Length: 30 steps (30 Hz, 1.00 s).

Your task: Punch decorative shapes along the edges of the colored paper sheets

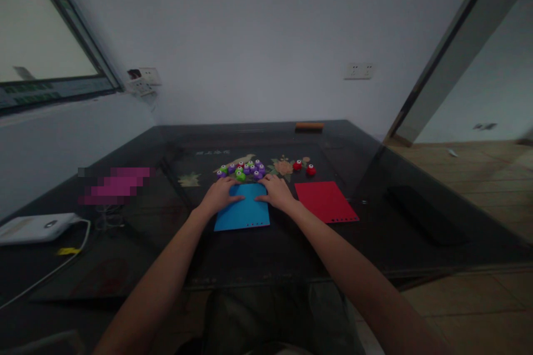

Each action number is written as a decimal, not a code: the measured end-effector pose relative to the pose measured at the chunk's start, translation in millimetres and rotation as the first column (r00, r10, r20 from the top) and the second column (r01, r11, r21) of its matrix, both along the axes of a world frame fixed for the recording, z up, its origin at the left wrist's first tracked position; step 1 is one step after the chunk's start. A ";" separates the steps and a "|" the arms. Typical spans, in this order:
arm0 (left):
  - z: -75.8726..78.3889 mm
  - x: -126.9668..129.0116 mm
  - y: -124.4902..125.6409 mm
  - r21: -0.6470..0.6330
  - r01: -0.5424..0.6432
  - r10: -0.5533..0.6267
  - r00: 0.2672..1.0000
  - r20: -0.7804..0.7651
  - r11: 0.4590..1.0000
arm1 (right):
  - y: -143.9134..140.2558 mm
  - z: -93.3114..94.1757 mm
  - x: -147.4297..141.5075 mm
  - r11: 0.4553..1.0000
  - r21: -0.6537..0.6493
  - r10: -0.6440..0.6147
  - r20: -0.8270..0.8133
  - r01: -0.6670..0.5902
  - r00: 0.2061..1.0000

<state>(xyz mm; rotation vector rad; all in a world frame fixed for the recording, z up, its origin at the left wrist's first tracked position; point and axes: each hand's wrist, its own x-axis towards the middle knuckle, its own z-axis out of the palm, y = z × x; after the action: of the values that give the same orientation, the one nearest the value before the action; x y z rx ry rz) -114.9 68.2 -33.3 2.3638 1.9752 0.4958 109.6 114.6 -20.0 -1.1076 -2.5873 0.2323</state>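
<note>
A blue sheet (245, 213) with punched holes lies on the dark table in front of me. My left hand (219, 195) rests at its upper left, thumb stretched inward over the sheet. My right hand (277, 191) is at the upper right edge, its thumb also pointing inward. Just beyond the fingertips sits a cluster of small purple, green and red toys with big eyes, among them a green toy (240, 176) and a purple toy (258, 175). To the right lies a red sheet (322, 199), with two red toys behind it, one a red toy (311, 170).
A white device (39, 227) with a cable stands at the left, near a blurred pink item (119, 186). A dark flat object (425, 215) lies at the right. At the back edge is a brown block (309, 126), before the wall.
</note>
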 end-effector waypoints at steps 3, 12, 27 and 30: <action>4.0 2.9 -1.9 0.013 0.004 -0.004 1.000 0.009 1.000 | -0.3 0.8 -1.3 0.999 0.031 -0.018 -0.038 0.019 0.999; 11.5 8.0 -4.8 0.041 0.005 -0.006 1.000 0.017 0.999 | 1.2 4.5 -7.6 0.992 0.042 -0.110 -0.143 0.118 0.984; 27.4 -0.3 -4.0 0.094 -0.261 0.155 0.787 0.598 0.961 | 22.7 -6.7 -2.5 0.973 -0.229 -0.091 -0.545 -0.043 0.833; 33.3 3.1 -7.1 -0.150 -0.180 0.230 0.612 0.757 0.972 | 31.0 -5.1 1.1 0.955 -0.265 -0.079 -0.661 -0.133 0.746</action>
<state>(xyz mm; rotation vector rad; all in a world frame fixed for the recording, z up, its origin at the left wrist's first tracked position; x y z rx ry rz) -111.8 61.1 0.0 1.4441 1.7520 1.1988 110.7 145.6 -25.2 -0.8537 -1.9444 0.8814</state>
